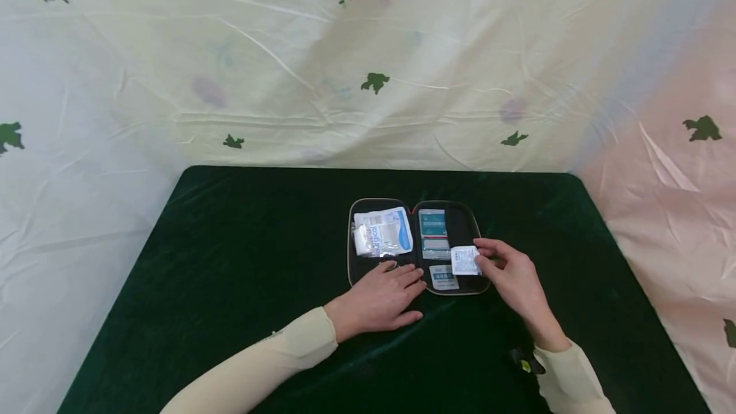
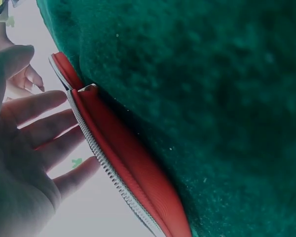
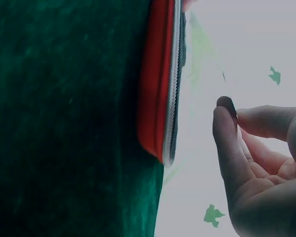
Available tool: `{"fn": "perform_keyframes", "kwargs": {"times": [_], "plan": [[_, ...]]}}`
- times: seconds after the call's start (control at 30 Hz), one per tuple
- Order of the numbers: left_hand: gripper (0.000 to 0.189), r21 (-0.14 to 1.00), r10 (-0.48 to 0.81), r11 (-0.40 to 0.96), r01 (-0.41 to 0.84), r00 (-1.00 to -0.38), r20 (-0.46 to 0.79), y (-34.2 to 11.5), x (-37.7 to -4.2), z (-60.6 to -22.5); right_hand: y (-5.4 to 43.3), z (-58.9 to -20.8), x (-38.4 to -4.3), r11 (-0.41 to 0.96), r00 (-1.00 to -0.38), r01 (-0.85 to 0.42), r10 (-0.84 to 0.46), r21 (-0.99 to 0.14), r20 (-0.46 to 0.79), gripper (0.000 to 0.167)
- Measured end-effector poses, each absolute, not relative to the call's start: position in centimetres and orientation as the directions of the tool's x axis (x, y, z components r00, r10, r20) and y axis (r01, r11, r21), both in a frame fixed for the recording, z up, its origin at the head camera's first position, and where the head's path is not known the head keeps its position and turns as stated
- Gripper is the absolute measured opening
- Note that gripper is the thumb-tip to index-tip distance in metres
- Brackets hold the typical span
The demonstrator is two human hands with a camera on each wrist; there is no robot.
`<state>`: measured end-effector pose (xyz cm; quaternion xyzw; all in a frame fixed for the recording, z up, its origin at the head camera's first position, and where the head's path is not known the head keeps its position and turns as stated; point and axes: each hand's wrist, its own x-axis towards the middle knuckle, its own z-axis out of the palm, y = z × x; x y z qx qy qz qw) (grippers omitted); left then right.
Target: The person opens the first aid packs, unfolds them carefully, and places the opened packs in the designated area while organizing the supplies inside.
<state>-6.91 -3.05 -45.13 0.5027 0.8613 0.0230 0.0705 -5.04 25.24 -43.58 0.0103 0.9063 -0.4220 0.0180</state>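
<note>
A red zip case (image 2: 133, 153) lies unfolded on the green cloth, its dark inside facing up in the head view. Over its right half, my right hand (image 1: 514, 273) pinches a small white printed packet (image 1: 464, 260) between thumb and fingertips. That packet shows only edge-on in the right wrist view. My left hand (image 1: 379, 299) rests with fingers spread at the near edge of the case's left half. Inside the left half is a white and blue packet (image 1: 382, 232). The right half holds a teal packet (image 1: 434, 234) and a small white and blue sachet (image 1: 444, 278).
Dark green velvet cloth (image 1: 259, 241) covers the table. Behind and at both sides hangs a pale curtain (image 1: 322, 82) with green leaf and bird prints. A dark strap (image 1: 526, 360) sits by the right sleeve.
</note>
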Motion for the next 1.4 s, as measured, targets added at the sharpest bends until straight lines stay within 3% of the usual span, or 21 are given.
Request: {"fn": "perform_keyframes", "kwargs": {"times": [0.5,1.1,1.4], "plan": [[0.057,0.11,0.871,0.49,0.865,-0.478,-0.115,-3.0,-6.9,-45.3,26.7,-44.0,-5.1,0.627,-0.995,0.096,0.031,-0.773,-0.098,0.034],[0.055,0.133,0.872,0.489,0.862,-0.477,-0.114,-2.9,-7.1,-45.4,27.2,-44.7,-4.7,0.74,-0.999,0.044,0.021,-0.671,-0.042,0.024],[0.055,0.144,0.873,0.488,0.861,-0.479,-0.091,-3.1,-6.9,-45.4,26.9,-44.7,-4.9,0.739,-0.994,0.046,-0.034,-0.672,-0.105,0.026]]}}
